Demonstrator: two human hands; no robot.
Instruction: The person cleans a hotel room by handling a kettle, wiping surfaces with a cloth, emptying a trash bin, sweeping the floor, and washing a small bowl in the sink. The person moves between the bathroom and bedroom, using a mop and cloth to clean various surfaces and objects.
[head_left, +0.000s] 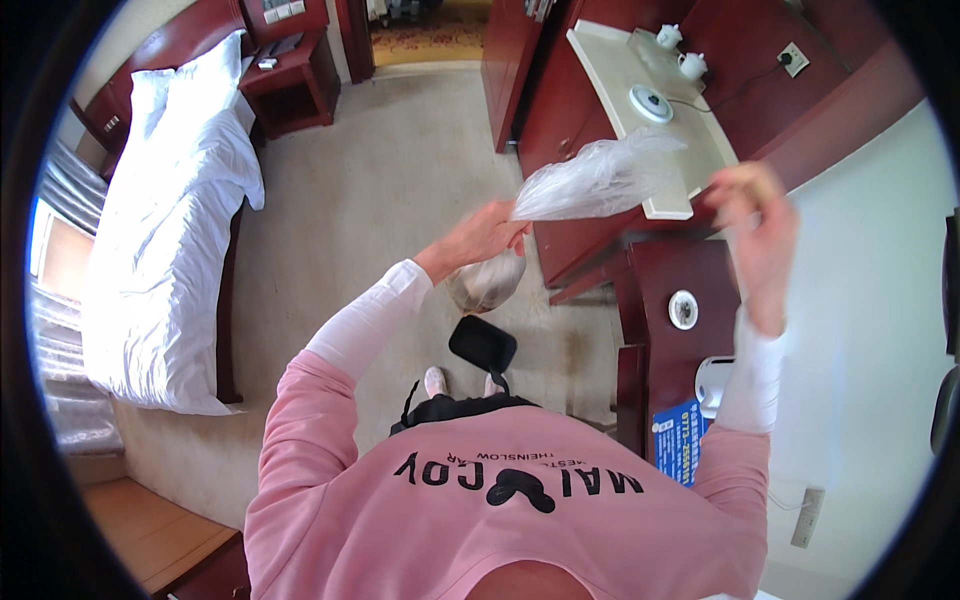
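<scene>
My left hand grips the gathered neck of a clear plastic bag. Below the fist hangs the bag's filled, rounded lower part, whose brownish contents I cannot make out. The loose upper plastic flares out to the right, in front of the counter. Raised on the right is my right hand, blurred, with bent fingers and nothing visible in it. It is apart from the plastic. On the floor near my feet is a black rounded-rectangular object, with a dark strap beside it.
A pale-topped counter bears a kettle base and white teapots. Nearer, a dark red desk holds an ashtray and a blue printed card. At left stands a bed; ahead, a nightstand and open door.
</scene>
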